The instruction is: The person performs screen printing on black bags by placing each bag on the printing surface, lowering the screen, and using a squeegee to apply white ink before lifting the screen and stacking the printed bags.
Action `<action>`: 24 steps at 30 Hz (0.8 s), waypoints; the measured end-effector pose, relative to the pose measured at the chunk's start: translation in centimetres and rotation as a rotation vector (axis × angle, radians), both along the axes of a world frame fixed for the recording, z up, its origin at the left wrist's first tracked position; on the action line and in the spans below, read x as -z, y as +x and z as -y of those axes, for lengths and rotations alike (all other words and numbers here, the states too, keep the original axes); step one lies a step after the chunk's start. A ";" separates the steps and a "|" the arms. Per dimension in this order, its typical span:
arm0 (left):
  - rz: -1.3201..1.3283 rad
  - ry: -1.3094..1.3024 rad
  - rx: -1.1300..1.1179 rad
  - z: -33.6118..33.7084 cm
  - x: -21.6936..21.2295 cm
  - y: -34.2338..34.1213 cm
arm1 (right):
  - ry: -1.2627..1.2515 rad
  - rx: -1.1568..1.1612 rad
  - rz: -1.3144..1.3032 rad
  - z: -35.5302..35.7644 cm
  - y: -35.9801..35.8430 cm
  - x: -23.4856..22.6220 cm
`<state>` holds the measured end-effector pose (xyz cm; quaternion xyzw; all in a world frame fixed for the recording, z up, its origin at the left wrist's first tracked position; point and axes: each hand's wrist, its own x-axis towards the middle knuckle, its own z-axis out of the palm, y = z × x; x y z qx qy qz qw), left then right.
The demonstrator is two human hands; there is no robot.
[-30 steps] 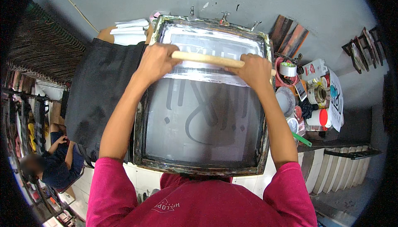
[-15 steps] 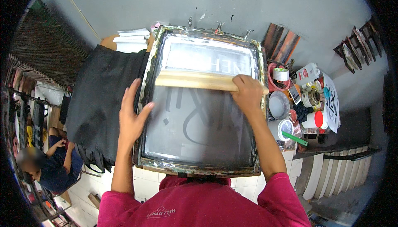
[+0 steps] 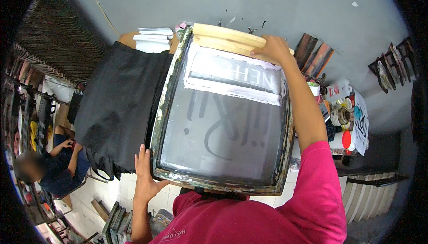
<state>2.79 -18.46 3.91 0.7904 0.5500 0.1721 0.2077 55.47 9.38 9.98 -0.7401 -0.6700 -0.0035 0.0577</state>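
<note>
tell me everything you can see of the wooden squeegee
The squeegee is a long, straight bar of what looks like pale yellowish wood, with lengthwise ridges. It spans the far end of the screen frame, its left end slightly farther from the person than its right. The right hand grips it near its right end. No blade edge shows, and whether it rests on the frame is unclear.

Fisheye view: black vignette L & R, straight edges bowed. Mod. bright indoor light; white glare on mesh screen's (image 3: 227,123) upper part (lower area dimmer). Seated person's head (image 3: 29,167) blurred.
</note>
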 end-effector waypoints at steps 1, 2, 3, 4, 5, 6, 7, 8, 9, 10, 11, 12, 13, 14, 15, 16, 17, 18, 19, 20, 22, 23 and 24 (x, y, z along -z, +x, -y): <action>0.012 0.036 0.022 -0.1 0.4 -0.1 | 0.010 -0.013 0.003 -0.5 0.2 0.0; 0.024 0.072 0.045 -0.3 1.0 -0.4 | -0.024 -0.030 -0.007 -0.9 0.5 0.1; 0.031 0.115 0.064 -0.4 1.3 -0.9 | -0.002 -0.030 -0.004 -1.3 0.7 0.4; 0.041 0.144 0.077 -0.4 1.9 -1.2 | 0.019 -0.027 -0.001 -1.4 0.9 0.9; 0.054 0.191 0.083 -0.3 2.8 -1.6 | 0.040 -0.021 0.003 -1.4 1.2 1.4; 0.064 0.238 0.084 0.0 3.9 -2.2 | 0.082 -0.016 -0.019 -1.4 1.1 1.9; 0.077 0.285 0.089 0.4 4.9 -2.6 | 0.126 -0.006 -0.037 -1.0 1.2 2.0; 0.125 0.297 0.057 0.7 5.8 -2.8 | 0.169 0.008 -0.054 -0.3 1.4 2.0; 0.177 0.307 0.027 1.0 6.7 -2.9 | 0.203 0.011 -0.117 0.8 1.6 1.3; 0.227 0.319 -0.002 0.8 6.8 -2.8 | 0.242 0.014 -0.181 2.0 1.4 -0.4; 0.344 0.333 -0.020 0.8 6.8 -2.3 | 0.282 0.021 -0.241 3.7 1.5 -2.3; 0.456 0.348 -0.046 0.9 6.0 -1.5 | 0.349 -0.041 -0.256 5.7 0.7 -4.8; 0.567 0.365 -0.075 0.7 5.2 -1.1 | 0.418 -0.107 -0.270 8.2 -0.6 -8.0; 0.571 0.485 -0.051 0.0 4.2 -1.1 | 0.459 -0.161 -0.210 11.2 -2.2 -11.3; 0.562 0.559 -0.072 -0.8 1.7 -0.2 | 0.493 -0.211 -0.150 14.4 -3.8 -14.1; 0.618 0.631 -0.084 -2.1 -0.8 1.0 | 0.460 -0.252 -0.156 17.8 -5.5 -17.1; 0.668 0.713 -0.105 -3.3 -3.7 1.8 | 0.431 -0.306 -0.165 21.0 -7.6 -20.0; 0.777 0.734 -0.109 -4.9 -6.2 3.3 | 0.413 -0.344 -0.133 24.0 -9.0 -21.9; 0.884 0.754 -0.116 -6.6 -8.7 4.7 | 0.403 -0.361 -0.117 26.5 -10.3 -23.3; 0.927 0.780 -0.097 -8.1 -11.5 6.2 | 0.394 -0.378 -0.108 28.3 -11.1 -24.2; 0.989 0.828 -0.026 -10.7 -16.9 8.3 | 0.420 -0.342 -0.101 30.0 -12.0 -25.4; 0.985 0.869 0.012 -11.5 -19.5 8.0 | 0.443 -0.349 -0.114 30.2 -13.0 -25.6; 1.039 0.839 0.032 -12.7 -20.6 9.2 | 0.508 -0.241 -0.184 30.0 -13.4 -25.5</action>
